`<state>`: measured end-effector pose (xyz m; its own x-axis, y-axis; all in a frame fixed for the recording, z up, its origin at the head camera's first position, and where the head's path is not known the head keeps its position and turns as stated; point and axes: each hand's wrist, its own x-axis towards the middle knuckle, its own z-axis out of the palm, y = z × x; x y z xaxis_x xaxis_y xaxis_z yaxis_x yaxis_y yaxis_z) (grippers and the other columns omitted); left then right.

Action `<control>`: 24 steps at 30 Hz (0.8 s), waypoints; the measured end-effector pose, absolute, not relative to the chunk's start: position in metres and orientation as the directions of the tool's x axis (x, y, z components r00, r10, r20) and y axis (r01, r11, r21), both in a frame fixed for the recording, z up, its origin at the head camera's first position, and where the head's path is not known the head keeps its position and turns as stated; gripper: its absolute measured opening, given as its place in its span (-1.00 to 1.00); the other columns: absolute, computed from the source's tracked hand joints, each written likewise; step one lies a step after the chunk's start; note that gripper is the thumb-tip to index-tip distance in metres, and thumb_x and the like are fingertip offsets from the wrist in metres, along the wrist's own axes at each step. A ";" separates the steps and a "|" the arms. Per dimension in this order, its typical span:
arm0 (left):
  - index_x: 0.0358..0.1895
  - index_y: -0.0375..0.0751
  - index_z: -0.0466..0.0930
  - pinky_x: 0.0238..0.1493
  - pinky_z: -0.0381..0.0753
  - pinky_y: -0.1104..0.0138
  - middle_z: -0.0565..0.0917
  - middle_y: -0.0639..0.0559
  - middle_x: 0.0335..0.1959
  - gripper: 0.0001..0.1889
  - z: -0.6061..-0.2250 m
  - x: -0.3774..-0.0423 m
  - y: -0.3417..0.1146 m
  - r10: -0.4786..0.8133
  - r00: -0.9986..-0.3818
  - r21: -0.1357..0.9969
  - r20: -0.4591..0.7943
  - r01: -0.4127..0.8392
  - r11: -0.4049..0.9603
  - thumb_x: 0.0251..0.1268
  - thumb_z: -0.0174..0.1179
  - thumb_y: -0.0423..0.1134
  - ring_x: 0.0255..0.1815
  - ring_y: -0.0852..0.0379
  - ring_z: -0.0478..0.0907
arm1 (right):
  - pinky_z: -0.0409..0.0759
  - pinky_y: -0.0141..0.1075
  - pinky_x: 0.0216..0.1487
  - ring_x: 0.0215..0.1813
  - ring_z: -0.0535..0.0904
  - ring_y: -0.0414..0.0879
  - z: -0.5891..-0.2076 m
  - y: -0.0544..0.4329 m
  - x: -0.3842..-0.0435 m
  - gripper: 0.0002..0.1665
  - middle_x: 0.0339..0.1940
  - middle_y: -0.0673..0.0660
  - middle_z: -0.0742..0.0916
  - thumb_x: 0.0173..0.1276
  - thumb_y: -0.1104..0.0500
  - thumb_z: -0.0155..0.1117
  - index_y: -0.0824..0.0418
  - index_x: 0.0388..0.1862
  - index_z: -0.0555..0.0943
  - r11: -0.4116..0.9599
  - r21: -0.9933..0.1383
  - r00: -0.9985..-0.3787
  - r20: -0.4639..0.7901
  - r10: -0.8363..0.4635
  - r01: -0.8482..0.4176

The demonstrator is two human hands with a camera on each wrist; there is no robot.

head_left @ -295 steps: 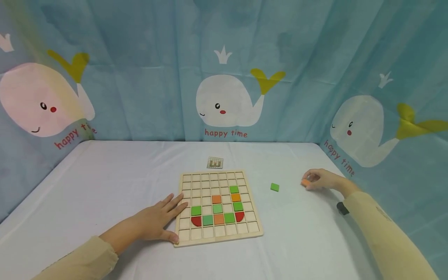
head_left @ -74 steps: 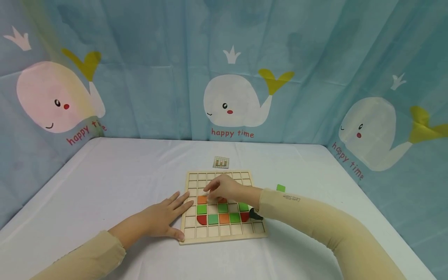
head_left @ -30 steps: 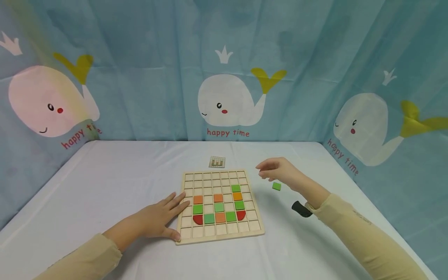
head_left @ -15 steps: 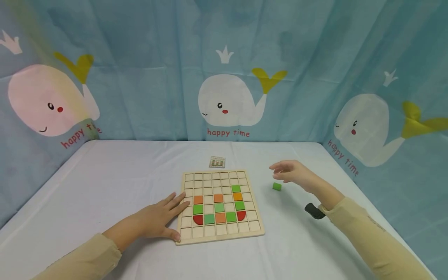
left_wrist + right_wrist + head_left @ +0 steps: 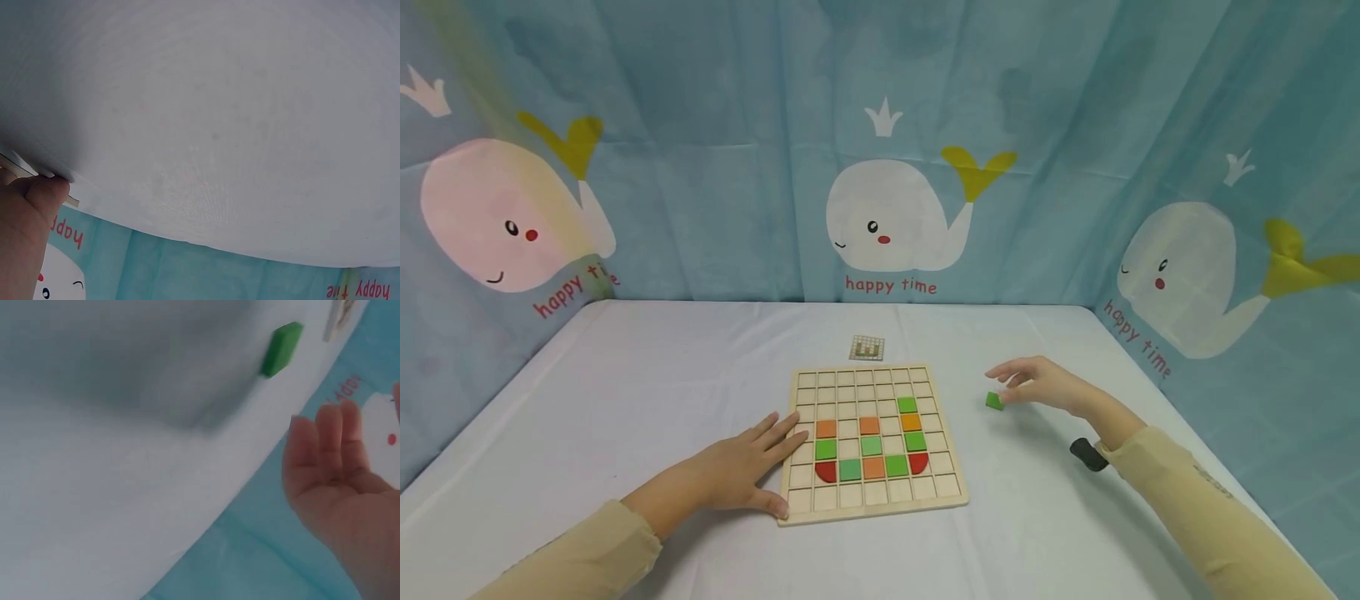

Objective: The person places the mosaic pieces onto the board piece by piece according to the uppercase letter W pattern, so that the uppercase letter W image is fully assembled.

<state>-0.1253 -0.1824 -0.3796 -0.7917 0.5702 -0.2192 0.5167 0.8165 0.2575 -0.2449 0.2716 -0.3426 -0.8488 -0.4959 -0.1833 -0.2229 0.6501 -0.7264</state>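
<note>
My left hand [image 5: 733, 471] rests with spread fingers on the left edge of a wooden grid board [image 5: 957, 492]; the left wrist view shows its thumb [image 5: 49, 194] by the board's edge. Red, green and orange tiles sit in the board's cells, including an orange tile [image 5: 826, 429] at left and a red quarter-round tile [image 5: 918, 462] at right. Right of the board, one loose green tile [image 5: 993, 402] lies on the cloth. My right hand [image 5: 1048, 385] hovers over it with loosely bent fingers. In the right wrist view a gap shows between that hand and the tile.
A small pattern card [image 5: 867, 348] lies behind the board. White cloth [image 5: 700, 358] covers the table, and a blue whale-print curtain [image 5: 730, 208] stands around its back and sides. A black device [image 5: 1087, 454] sits at my right wrist.
An orange tile has come onto the board's left column of tiles, above the green one. Since then my right hand has moved away to the right and lowered towards the loose green tile.
</note>
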 end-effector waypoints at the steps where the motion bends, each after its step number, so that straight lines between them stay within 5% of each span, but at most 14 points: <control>1: 0.52 -0.21 0.10 0.18 0.35 -0.21 -0.04 -0.22 0.56 0.10 -0.380 -0.125 -0.182 0.570 -0.792 0.258 -0.219 0.516 0.816 0.00 0.11 0.47 0.50 -0.36 -0.06 | 0.41 0.13 0.14 0.17 0.46 0.16 -0.344 0.273 -0.247 -0.42 0.17 0.31 0.58 0.31 0.16 0.35 0.29 0.29 0.51 0.664 -0.710 -0.847 -0.186 -0.498 -0.235; 14: 0.53 -0.19 0.08 0.17 0.34 -0.23 -0.07 -0.20 0.57 0.11 -0.381 -0.126 -0.183 0.568 -0.791 0.258 -0.226 0.513 0.818 0.00 0.09 0.48 0.50 -0.36 -0.08 | 0.34 0.17 0.21 0.28 0.40 0.26 -0.360 0.279 -0.269 -0.37 0.24 0.33 0.53 0.21 0.17 0.45 0.23 0.28 0.53 0.731 -0.617 -0.781 -0.289 -0.554 -0.290; 24: 0.53 -0.17 0.07 0.17 0.35 -0.22 -0.07 -0.20 0.57 0.10 -0.383 -0.126 -0.185 0.568 -0.794 0.245 -0.216 0.519 0.819 0.01 0.07 0.49 0.50 -0.35 -0.08 | 0.29 0.16 0.28 0.34 0.34 0.30 -0.369 0.273 -0.286 -0.50 0.27 0.34 0.52 0.15 0.38 0.43 0.20 0.10 0.62 0.766 -0.567 -0.763 -0.337 -0.551 -0.303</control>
